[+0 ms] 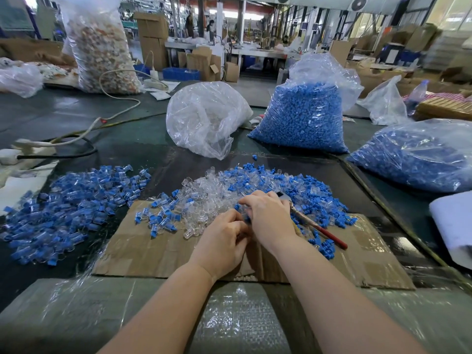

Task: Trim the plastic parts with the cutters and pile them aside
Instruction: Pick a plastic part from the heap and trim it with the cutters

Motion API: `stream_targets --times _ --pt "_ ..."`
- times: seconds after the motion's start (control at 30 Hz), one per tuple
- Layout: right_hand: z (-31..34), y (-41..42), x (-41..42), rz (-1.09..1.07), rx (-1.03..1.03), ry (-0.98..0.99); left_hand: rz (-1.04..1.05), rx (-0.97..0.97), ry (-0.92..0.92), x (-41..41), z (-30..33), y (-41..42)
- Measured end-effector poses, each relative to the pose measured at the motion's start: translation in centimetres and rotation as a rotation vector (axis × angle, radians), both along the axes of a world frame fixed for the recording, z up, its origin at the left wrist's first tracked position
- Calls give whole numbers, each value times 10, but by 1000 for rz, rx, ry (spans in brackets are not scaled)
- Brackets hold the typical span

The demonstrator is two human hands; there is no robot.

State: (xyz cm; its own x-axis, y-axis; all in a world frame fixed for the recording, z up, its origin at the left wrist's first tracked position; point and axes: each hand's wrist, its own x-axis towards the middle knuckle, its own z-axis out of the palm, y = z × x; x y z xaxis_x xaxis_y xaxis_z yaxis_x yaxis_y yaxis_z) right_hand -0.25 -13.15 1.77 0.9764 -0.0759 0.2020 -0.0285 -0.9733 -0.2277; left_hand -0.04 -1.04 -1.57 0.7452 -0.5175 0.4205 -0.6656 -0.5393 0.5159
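My two hands meet over a flat sheet of cardboard [153, 251] on the table. My right hand [268, 215] pinches a small blue plastic part [237, 207] at its fingertips. Just below and left of it, my left hand [222, 241] is curled, its fingers closed on a small part that is mostly hidden. Red-handled cutters [329, 235] lie on the cardboard against the right side of my right hand, not clearly gripped. Loose clear parts [204, 198] and blue parts [306, 192] are heaped ahead of my hands. A wide pile of blue-and-clear pieces [63, 205] lies to the left.
Behind the heap stand a bag of clear parts [204, 118] and a tall bag of blue parts [304, 116]; another blue-filled bag [419, 159] lies at right. A power strip with cables [33, 146] sits at far left. White sheet material [454, 221] lies at the right edge.
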Motion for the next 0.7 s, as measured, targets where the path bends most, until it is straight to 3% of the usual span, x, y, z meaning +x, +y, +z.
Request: stream_targets --times 0.33,0.7 --pt "10 10 17 -14 35 56 -33 -52 22 1 0 1" --pt "-2 5 14 -31 36 -44 -4 -64 11 0 1 1"
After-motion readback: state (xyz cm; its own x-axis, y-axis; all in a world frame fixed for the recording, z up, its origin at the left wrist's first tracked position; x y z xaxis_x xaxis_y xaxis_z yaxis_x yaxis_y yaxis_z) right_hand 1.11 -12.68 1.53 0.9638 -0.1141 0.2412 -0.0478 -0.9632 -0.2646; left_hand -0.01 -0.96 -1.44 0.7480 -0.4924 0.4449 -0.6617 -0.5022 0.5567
